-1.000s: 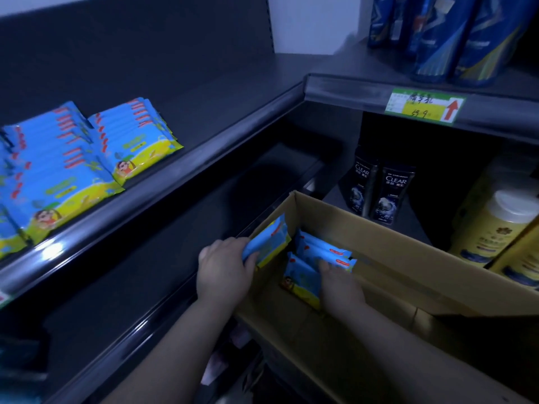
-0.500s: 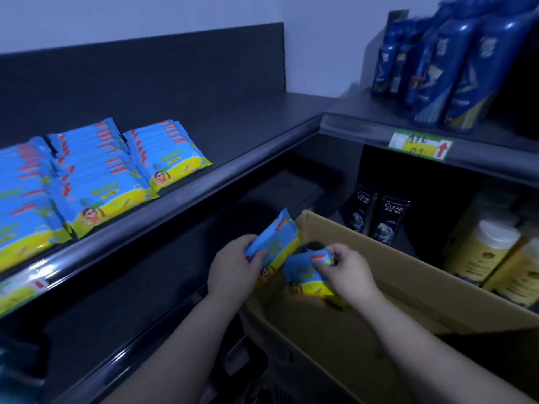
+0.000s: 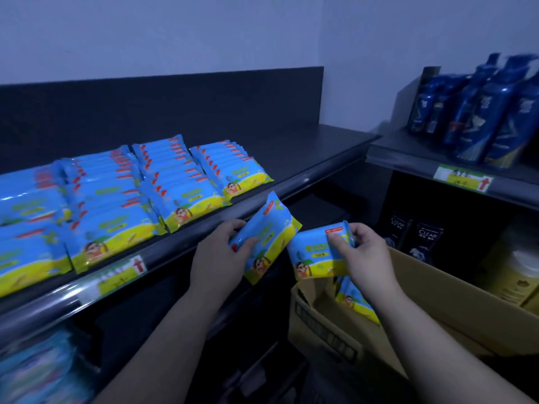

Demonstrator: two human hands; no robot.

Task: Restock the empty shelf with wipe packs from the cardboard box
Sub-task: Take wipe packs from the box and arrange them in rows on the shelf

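Left hand (image 3: 217, 258) is gripping the left pack (image 3: 268, 234), fingers curled round its lower left edge. The pack is tilting, top corner up and to the right. That corner is overlapping the rail (image 3: 306, 182) at the front of the shelf (image 3: 306, 150).

Right hand (image 3: 364, 258) is pinching the right pack (image 3: 315, 255) at its upper right end, thumb on the printed face. This pack is hanging above the near left corner of the box (image 3: 437, 295). The two held packs are sitting just beside each other, and I cannot tell whether their edges are touching.

Rows (image 3: 163, 193) of packs are lying flat on the left and middle of the shelf. Their front edges are reaching up to the rail. To the right of the last row, bare shelf is running on to the right end, where it is meeting the side shelf (image 3: 408, 158).

A tag (image 3: 116, 279) is sitting on the rail under the rows.

Spare packs (image 3: 350, 301) are standing in the box, against its left wall. The box is standing open at the top.

Blue bottles (image 3: 490, 118) are standing on the side shelf, and dark bottles (image 3: 427, 237) are standing below it, behind the box.
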